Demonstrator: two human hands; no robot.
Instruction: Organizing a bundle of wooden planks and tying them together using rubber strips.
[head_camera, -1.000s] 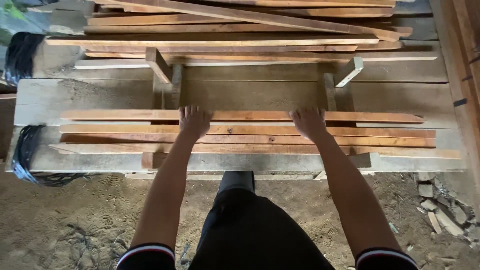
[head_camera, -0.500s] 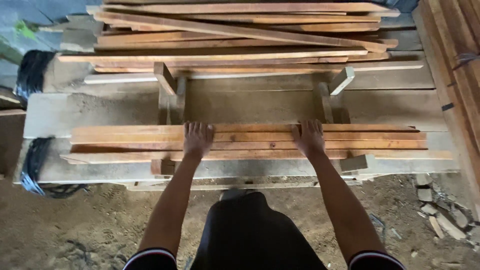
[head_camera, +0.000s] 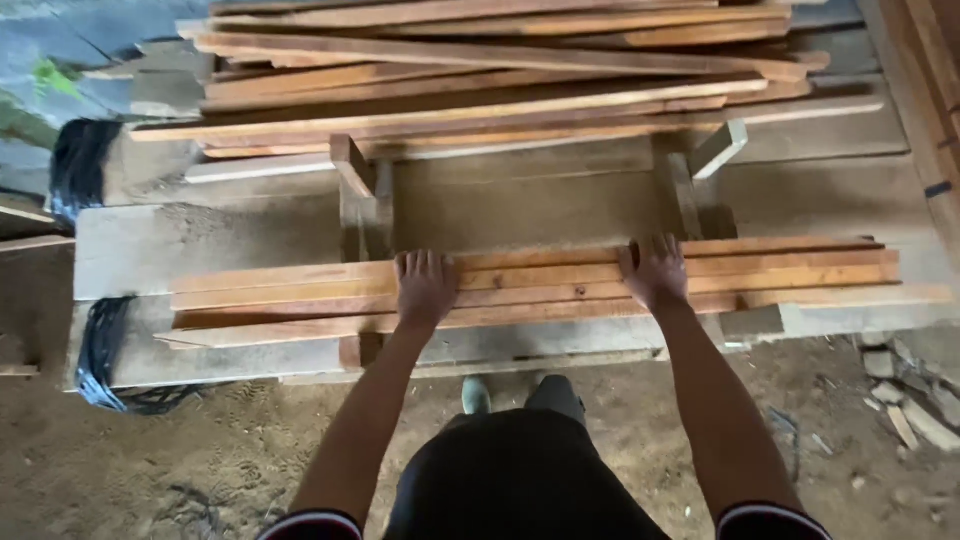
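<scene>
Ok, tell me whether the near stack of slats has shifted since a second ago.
Yes, slightly. Judged against the left upright post, the slat stack has slid a little to the right and a touch farther from the person, toward the posts.

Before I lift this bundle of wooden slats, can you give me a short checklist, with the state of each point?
1. Left hand flat on the near slats: ok.
2. Right hand flat on the same slats: ok.
3. Fingers wrapped around the bundle: not ok, both palms only rest on top.
4. Slat ends even: not ok, they are staggered at both ends.
5. Far pile of slats apart from the near one: ok, a gap of bare bench lies between them.
6. Footing: cannot tell, the body hides most of the dirt ground; stones lie at the right.
</scene>
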